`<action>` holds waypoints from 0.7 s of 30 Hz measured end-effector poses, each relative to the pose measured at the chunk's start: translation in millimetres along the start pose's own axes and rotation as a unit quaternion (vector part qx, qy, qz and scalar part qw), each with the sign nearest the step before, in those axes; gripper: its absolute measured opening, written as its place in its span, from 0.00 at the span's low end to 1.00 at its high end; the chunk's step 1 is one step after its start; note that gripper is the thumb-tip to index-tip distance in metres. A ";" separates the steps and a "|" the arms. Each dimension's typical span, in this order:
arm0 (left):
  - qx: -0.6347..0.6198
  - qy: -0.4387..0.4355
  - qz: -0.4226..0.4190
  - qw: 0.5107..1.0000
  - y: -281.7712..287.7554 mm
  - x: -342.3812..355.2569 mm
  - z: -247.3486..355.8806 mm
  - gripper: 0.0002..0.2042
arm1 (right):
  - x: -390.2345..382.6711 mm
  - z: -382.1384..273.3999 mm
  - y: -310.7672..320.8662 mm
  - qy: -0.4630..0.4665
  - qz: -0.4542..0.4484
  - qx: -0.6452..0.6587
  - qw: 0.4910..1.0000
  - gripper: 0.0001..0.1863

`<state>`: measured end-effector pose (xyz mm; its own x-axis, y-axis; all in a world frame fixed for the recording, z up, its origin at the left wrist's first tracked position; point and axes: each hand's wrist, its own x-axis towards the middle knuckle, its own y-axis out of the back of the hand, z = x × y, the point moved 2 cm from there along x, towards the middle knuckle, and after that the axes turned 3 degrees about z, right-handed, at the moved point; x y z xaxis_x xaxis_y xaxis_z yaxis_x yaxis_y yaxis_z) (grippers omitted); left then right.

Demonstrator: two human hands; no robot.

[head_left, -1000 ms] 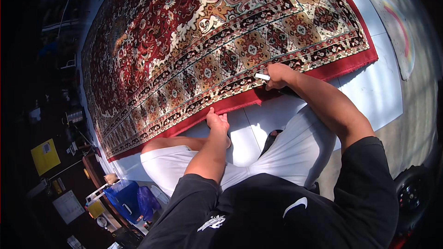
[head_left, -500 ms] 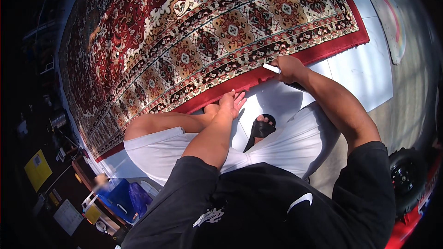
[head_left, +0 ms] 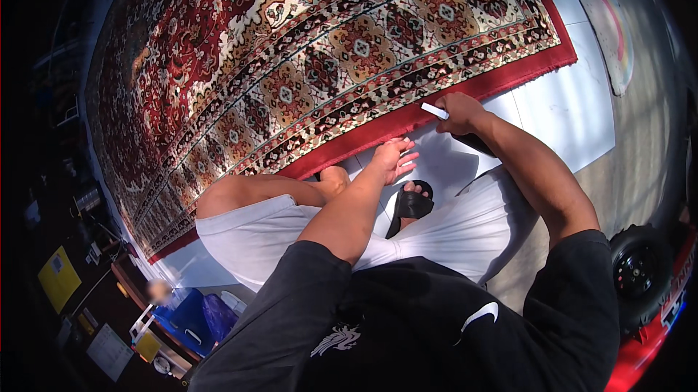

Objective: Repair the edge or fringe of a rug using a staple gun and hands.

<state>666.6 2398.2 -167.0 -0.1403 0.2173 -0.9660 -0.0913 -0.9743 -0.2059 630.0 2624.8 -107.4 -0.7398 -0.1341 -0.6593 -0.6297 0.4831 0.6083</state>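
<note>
A patterned rug [head_left: 320, 65] in red, cream and brown lies spread before me, with a plain red border [head_left: 378, 130] along its near edge. At that edge is my left hand [head_left: 396, 158], open, palm partly up and fingers apart; its thumb side is close to the border, and whether it touches cannot be told. Farther right, my right hand [head_left: 462, 114] is closed round a tool with a flat white end [head_left: 435, 110], held just on the near side of the border. A dark part shows below my fist; the tool's kind is not plain.
Pale white sheeting [head_left: 574, 112] lies under the rug. A rainbow-printed mat [head_left: 614, 36] is at the far right, a black wheel [head_left: 640, 272] by a red object at lower right. Blue bin [head_left: 185, 319] stands at lower left. My sandalled foot [head_left: 414, 203] is between my legs.
My left hand has moved to the right along the rug's edge. My right hand has shifted slightly right and nearer, still holding the white-ended tool.
</note>
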 end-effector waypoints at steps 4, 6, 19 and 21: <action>0.115 0.012 0.016 0.993 -3.7 2.1 -6.1 0.21 | 7.8 -6.3 9.7 0.041 0.015 0.046 0.998 0.18; 0.166 -0.033 0.017 0.986 -9.6 3.6 -4.5 0.15 | 13.5 -2.8 4.8 0.014 0.039 0.046 0.998 0.19; 0.237 -0.228 -0.066 0.942 -24.6 -43.6 80.2 0.40 | 40.5 -30.9 24.6 -0.007 0.125 0.126 0.984 0.27; 0.266 -0.278 -0.172 0.907 -39.0 -65.1 100.2 0.34 | 27.5 -58.6 43.2 -0.005 0.102 0.299 0.949 0.26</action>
<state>580.5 2428.0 -80.3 -0.4742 0.6440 -0.6004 -0.6664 -0.7082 -0.2333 568.6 2591.3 -73.3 -0.8276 0.0213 -0.5608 -0.2244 0.9034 0.3654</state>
